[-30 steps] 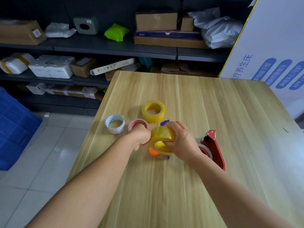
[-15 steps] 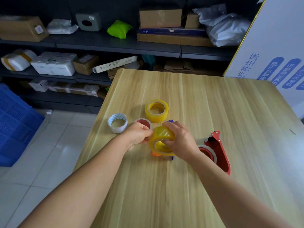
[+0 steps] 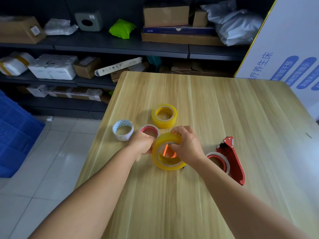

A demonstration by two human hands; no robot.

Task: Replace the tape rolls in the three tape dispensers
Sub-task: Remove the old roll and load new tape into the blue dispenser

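Both hands meet at the middle of the wooden table, working on one dispenser. The right hand grips a thick yellow tape roll by its far rim, fingers hooked into the core, holding it tilted over an orange part that shows through the hole (probably the dispenser's hub, though most of that dispenser is hidden). The left hand is closed just left of the roll, seemingly steadying the dispenser; what it holds is hidden, so I cannot tell. To the right lies a red dispenser with a thin, nearly spent roll on it, apparently not yet refilled. On the far side sit a spare yellow roll, a red-cored roll and a white roll. A third dispenser is not visible. The job looks early: one roll going on, the rest to do.
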